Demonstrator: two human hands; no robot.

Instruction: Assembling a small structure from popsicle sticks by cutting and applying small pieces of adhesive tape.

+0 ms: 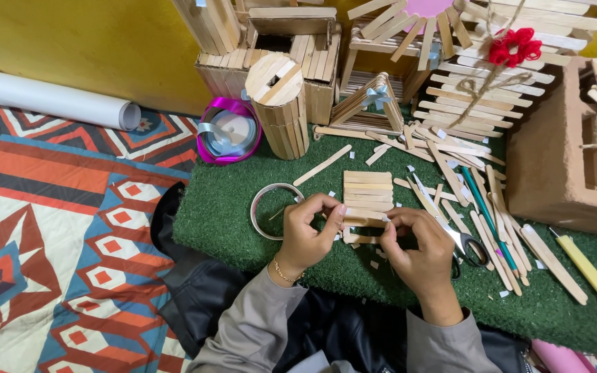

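A patterned rug is spreading across the floor on the left, and a green mat is lying beside it, carrying nearly everything here. Along the yellow wall, wooden stick models are standing in a row, with a brown block sitting at the right end. A white paper roll is lying on the rug against the wall. A round stick cylinder is standing upright on the mat, just beside a purple ribbon spool. Loose sticks are piling up to the right, with scissors and a yellow knife among and beyond them.

Now the hands: the left hand is curling in, fingertips pinching the near edge of the flat stick panel, which is lying on the mat right in front of the person. The right hand is closing on the same near edge from the other side, fingers bent tight over it. A clear tape ring is resting on the mat, touching the left hand's knuckles.
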